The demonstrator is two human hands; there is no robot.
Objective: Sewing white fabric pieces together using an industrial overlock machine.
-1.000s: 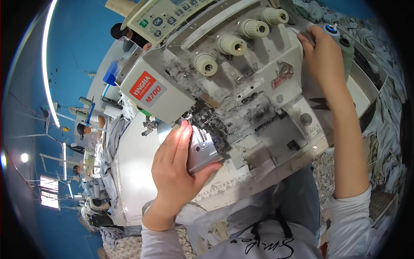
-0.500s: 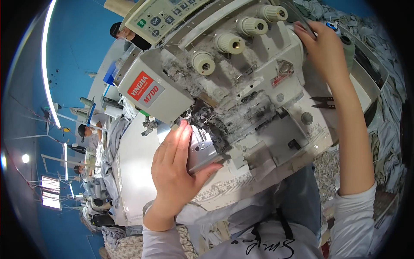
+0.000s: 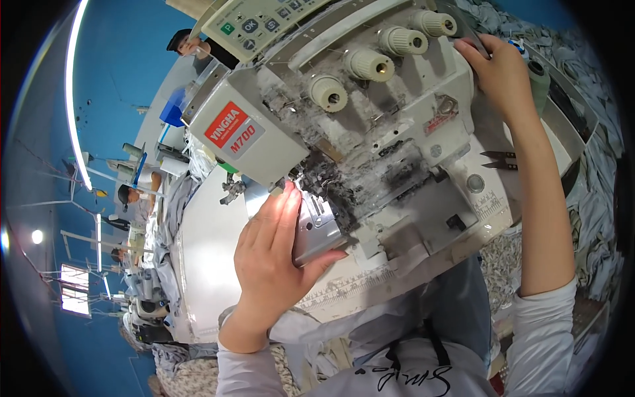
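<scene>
An overlock sewing machine stands before me, its front cover open and its inner parts coated with grey lint. My left hand lies by the metal needle plate, fingers stretched out and thumb apart. Its fingertips touch the area under the needle head, and whether a thread is there is too small to tell. At the machine's right end, my right hand curls around the handwheel, which the fingers mostly hide. Small dark thread snips lie beside my right forearm.
Cream tension knobs line the machine's top below a control panel. A green thread cone stands past my right hand. Heaped grey fabric lies at the right. The white table extends left; other people sit farther off.
The view has shifted slightly, so the machine sits a little farther right and lower in the picture. Both hands stay at the same parts of the machine.
</scene>
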